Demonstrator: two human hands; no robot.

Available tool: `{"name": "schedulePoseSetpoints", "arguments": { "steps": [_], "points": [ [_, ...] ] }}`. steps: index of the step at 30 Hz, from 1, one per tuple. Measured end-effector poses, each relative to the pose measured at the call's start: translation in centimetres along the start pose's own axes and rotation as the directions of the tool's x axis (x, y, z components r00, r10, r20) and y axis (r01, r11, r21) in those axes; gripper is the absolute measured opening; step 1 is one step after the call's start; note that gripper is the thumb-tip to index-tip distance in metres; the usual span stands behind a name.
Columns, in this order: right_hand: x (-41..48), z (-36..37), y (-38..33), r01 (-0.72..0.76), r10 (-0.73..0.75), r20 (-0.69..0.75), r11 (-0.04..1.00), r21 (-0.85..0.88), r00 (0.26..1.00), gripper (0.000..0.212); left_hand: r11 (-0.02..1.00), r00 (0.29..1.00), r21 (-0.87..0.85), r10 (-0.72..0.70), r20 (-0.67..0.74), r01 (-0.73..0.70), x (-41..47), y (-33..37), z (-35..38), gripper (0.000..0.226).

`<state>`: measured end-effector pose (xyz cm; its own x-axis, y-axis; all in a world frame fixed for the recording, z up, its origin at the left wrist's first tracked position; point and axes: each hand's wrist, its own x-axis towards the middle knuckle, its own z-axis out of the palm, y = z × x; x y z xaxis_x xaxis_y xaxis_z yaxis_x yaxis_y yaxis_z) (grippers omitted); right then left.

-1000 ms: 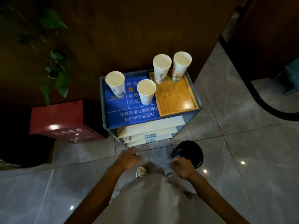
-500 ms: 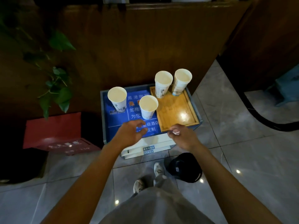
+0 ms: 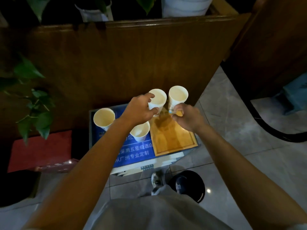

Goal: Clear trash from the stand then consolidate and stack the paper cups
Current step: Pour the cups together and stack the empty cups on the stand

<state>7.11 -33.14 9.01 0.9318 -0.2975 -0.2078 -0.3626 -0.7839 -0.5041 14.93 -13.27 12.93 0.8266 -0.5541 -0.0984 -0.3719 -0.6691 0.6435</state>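
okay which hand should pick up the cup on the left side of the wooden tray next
Left. The left hand already curls its fingers around that cup at the tray's far edge, while the right hand is busy pinching a small item beside the neighbouring cup.

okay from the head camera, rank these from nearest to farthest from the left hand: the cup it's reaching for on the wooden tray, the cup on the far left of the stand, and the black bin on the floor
1. Back cup on the tray: the left hand has its fingers around it.
2. Far-left cup: on the blue stand top, left of the hand.
3. Black bin: on the floor, below and right, by the shoe.
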Motion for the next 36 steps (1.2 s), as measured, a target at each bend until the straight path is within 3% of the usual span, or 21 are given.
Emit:
{"name": "schedulePoseSetpoints", "arguments": {
  "steps": [7,13,18,24,30,36],
  "points": [
    [6.7,-3.0,-0.4,0.082,-0.082,-0.059,0.997,0.004,0.995,0.063,0.985,0.998,0.163,-0.053,0.031,0.048,6.9,0.8,1.6,0.071],
    [11.5,-3.1,0.0,0.004,0.002,0.073,0.997,-0.082,0.997,0.101,0.950,0.979,0.288,-0.159,0.127,0.117,11.0,0.2,2.8,0.100],
    [13.5,-2.3,0.8,0.006,0.021,0.195,0.991,-0.137,0.981,0.115,0.929,0.954,0.329,-0.238,0.182,0.169,12.5,0.0,3.9,0.114],
    [14.5,-1.5,1.6,0.031,-0.009,0.247,0.996,-0.084,0.969,0.114,0.931,0.948,0.318,-0.249,0.200,0.178,13.5,-0.1,5.1,0.115],
    [15.7,-1.1,1.8,0.052,-0.016,0.268,0.991,-0.126,0.963,0.107,0.875,0.920,0.463,-0.287,0.268,0.138,14.5,-0.2,6.2,0.107],
    [16.2,0.0,2.2,0.029,0.005,0.251,0.991,-0.131,0.968,0.096,0.886,0.912,0.414,-0.329,0.245,0.209,14.3,-0.6,6.9,0.106]
  ]
}}
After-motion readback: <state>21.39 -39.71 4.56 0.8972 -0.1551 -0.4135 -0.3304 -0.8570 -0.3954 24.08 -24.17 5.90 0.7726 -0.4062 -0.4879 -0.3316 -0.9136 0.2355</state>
